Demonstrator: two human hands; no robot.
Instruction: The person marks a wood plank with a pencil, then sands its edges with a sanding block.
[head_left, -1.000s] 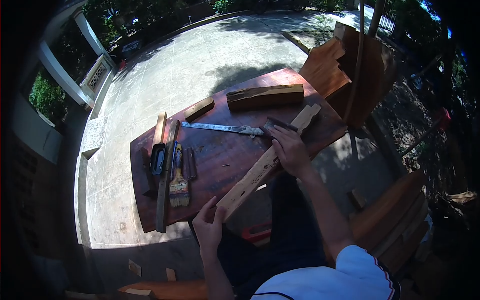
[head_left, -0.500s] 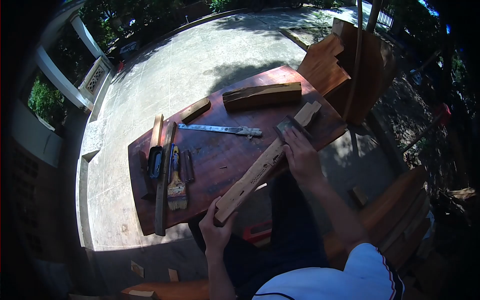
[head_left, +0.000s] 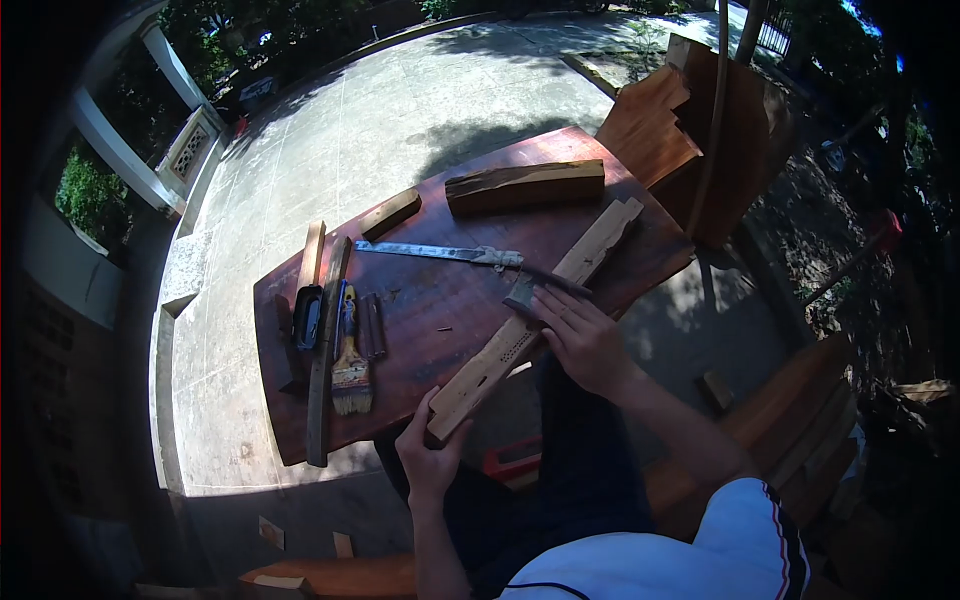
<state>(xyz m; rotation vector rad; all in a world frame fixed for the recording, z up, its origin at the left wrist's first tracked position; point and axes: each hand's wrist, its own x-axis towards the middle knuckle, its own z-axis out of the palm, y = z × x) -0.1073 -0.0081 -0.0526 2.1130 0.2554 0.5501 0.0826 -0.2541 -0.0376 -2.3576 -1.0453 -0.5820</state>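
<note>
Spreading across the middle, the reddish wooden tabletop (head_left: 415,325) leaves bare room left of a pale wooden batten (head_left: 487,370), which slants rightward and away, its near end jutting past the near edge. A thick wood block (head_left: 525,190) lies near the far edge, with a metal blade (head_left: 430,252) nearer and a paintbrush (head_left: 351,375) at left. The left hand (head_left: 430,455) grasps the batten's near end; the right hand (head_left: 585,340), fingers extended, lies over a dark flat pad (head_left: 522,292) on it; whether they clasp it I cannot tell. The batten is notched at its far end, with small dark holes.
</note>
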